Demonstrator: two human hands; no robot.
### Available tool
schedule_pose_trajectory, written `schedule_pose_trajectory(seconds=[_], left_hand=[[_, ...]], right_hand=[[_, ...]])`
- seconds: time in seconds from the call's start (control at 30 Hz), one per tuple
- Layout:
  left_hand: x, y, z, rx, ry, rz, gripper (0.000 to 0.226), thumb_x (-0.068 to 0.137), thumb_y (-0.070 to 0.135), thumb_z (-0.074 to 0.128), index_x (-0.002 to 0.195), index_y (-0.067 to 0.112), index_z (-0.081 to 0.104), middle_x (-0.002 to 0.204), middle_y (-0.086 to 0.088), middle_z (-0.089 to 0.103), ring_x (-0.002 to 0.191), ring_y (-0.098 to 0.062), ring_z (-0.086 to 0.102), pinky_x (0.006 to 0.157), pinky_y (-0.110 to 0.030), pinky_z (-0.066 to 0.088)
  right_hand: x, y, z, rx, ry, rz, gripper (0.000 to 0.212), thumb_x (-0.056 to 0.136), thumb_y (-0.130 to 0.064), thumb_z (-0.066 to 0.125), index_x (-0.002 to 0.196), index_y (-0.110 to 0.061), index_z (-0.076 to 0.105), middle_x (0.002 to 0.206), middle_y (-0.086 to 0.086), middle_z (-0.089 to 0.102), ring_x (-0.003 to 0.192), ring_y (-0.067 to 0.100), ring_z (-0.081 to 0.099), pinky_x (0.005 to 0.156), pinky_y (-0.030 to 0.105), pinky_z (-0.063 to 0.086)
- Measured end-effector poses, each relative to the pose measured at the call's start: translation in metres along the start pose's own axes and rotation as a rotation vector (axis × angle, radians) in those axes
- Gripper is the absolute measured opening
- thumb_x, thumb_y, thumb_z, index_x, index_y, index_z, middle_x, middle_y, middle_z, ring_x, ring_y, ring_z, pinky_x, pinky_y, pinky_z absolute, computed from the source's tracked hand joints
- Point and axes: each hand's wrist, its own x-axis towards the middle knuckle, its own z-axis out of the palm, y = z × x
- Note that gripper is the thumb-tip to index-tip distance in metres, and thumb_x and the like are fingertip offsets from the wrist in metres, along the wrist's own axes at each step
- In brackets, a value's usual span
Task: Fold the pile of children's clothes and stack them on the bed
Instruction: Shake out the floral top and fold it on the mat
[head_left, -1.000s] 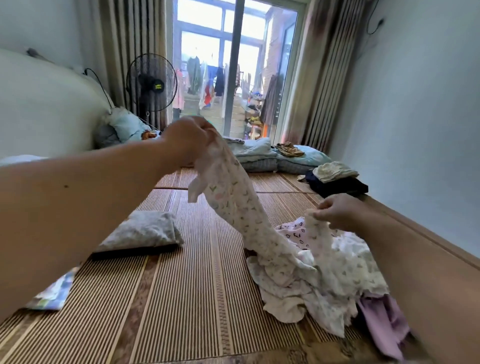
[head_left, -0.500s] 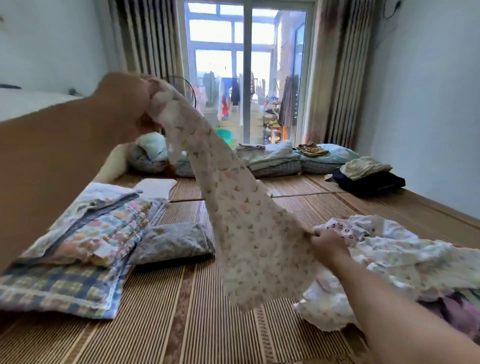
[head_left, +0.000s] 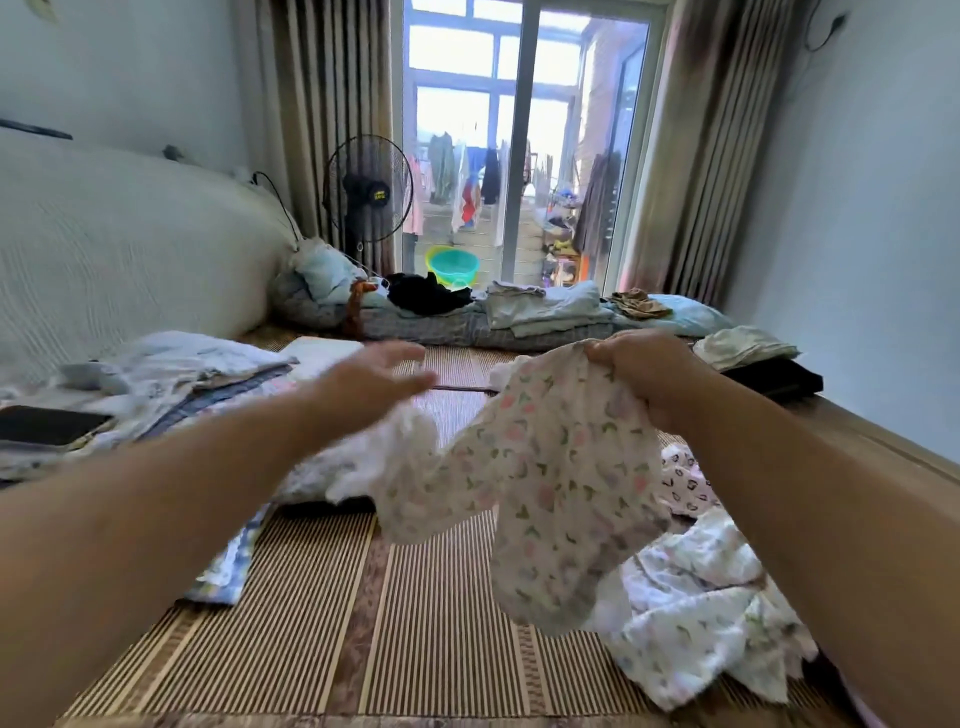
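Your right hand (head_left: 644, 376) holds a small floral garment (head_left: 550, 483) up over the bed's woven mat (head_left: 415, 634).

Your right fingers are curled tight round the garment's top edge, and the cloth hangs below them in loose folds. Your left hand (head_left: 371, 382), blurred, reaches forward with its fingers stretched out, holding nothing, just above the garment's left end. The unfolded pile of clothes (head_left: 696, 623) lies on the mat at your lower right. At your left, a dark phone (head_left: 49, 423) rests on folded bedding (head_left: 171, 374). A standing fan (head_left: 369, 189) is beside the glass door.
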Motion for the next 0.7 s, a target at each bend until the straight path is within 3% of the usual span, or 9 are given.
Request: schedule_pose_trajectory(seconds=[0.07, 0.17, 0.23, 0.3, 0.37, 0.47, 0.53, 0.6, 0.7], left_hand=[[-0.031, 0.007, 0.040, 0.068, -0.197, 0.085, 0.087, 0.071, 0.053, 0.071, 0.147, 0.035, 0.031, 0.146, -0.001, 0.043, 0.126, -0.021, 0.046, 0.101, -0.036, 0.040], [-0.052, -0.015, 0.096, 0.097, -0.391, 0.027, 0.119, 0.064, 0.050, 0.081, 0.147, 0.047, -0.004, 0.149, 0.011, 0.029, 0.132, -0.012, 0.034, 0.108, -0.028, 0.031], [-0.066, -0.021, 0.129, 0.241, -0.211, 0.152, 0.096, 0.076, 0.040, 0.070, 0.140, 0.047, -0.001, 0.141, 0.006, 0.043, 0.124, -0.017, 0.047, 0.103, -0.033, 0.041], [-0.058, -0.032, 0.142, 0.206, -0.034, 0.145, 0.059, 0.085, 0.025, 0.055, 0.135, 0.039, 0.028, 0.118, 0.002, 0.062, 0.107, -0.022, 0.060, 0.087, -0.035, 0.050], [-0.039, -0.037, 0.138, 0.087, 0.045, 0.046, 0.031, 0.086, 0.020, 0.052, 0.116, 0.029, 0.053, 0.097, 0.003, 0.064, 0.095, -0.023, 0.063, 0.072, -0.030, 0.047], [-0.017, -0.026, 0.121, 0.112, 0.034, 0.057, 0.010, 0.087, 0.024, 0.052, 0.094, 0.022, 0.058, 0.088, 0.000, 0.063, 0.086, -0.025, 0.062, 0.065, -0.031, 0.042], [-0.005, -0.013, 0.108, 0.200, 0.002, 0.092, 0.009, 0.087, 0.028, 0.055, 0.090, 0.021, 0.060, 0.086, -0.001, 0.064, 0.082, -0.024, 0.062, 0.066, -0.033, 0.046], [0.004, 0.001, 0.093, 0.280, -0.025, 0.119, 0.014, 0.085, 0.030, 0.057, 0.090, 0.019, 0.064, 0.087, -0.001, 0.065, 0.079, -0.020, 0.062, 0.067, -0.034, 0.051], [0.012, 0.026, 0.072, 0.502, -0.043, 0.250, 0.012, 0.084, 0.032, 0.060, 0.091, 0.025, 0.067, 0.085, 0.006, 0.061, 0.076, -0.013, 0.058, 0.059, -0.026, 0.047]], right_hand=[[0.000, 0.004, 0.013, 0.101, 0.044, 0.092, 0.013, 0.087, -0.018, 0.064, 0.076, -0.012, 0.061, 0.076, 0.007, 0.063, 0.069, 0.023, 0.062, 0.071, 0.037, 0.057], [-0.002, 0.010, 0.027, 0.161, 0.068, 0.183, 0.015, 0.086, -0.016, 0.064, 0.075, -0.006, 0.064, 0.077, 0.014, 0.066, 0.078, 0.032, 0.066, 0.084, 0.054, 0.055], [-0.003, 0.019, 0.032, 0.183, 0.074, 0.207, 0.019, 0.089, -0.015, 0.062, 0.073, -0.005, 0.062, 0.075, 0.014, 0.064, 0.077, 0.031, 0.065, 0.083, 0.053, 0.056], [-0.002, 0.031, 0.032, 0.138, 0.130, 0.174, 0.018, 0.088, -0.018, 0.063, 0.074, -0.006, 0.064, 0.075, 0.011, 0.063, 0.084, 0.031, 0.066, 0.086, 0.051, 0.055], [-0.004, 0.043, 0.029, 0.004, 0.152, 0.077, 0.015, 0.089, -0.023, 0.064, 0.089, -0.008, 0.067, 0.083, 0.006, 0.063, 0.094, 0.031, 0.064, 0.091, 0.049, 0.053], [-0.033, 0.057, 0.030, -0.174, -0.062, -0.009, 0.055, 0.083, -0.046, 0.069, 0.124, -0.013, 0.056, 0.112, 0.002, 0.058, 0.107, 0.024, 0.058, 0.093, 0.042, 0.050], [-0.057, 0.060, 0.037, -0.288, -0.269, -0.069, 0.067, 0.069, -0.062, 0.072, 0.123, -0.024, 0.058, 0.114, -0.005, 0.057, 0.104, 0.017, 0.059, 0.087, 0.035, 0.051], [-0.069, 0.059, 0.043, -0.436, -0.329, -0.189, 0.048, 0.066, -0.060, 0.073, 0.100, -0.026, 0.063, 0.096, -0.005, 0.064, 0.085, 0.012, 0.061, 0.068, 0.025, 0.047], [-0.066, 0.047, 0.042, -0.752, -0.070, -0.417, 0.015, 0.087, -0.030, 0.059, 0.082, -0.017, 0.061, 0.081, 0.003, 0.065, 0.076, 0.024, 0.060, 0.056, 0.032, 0.030]])
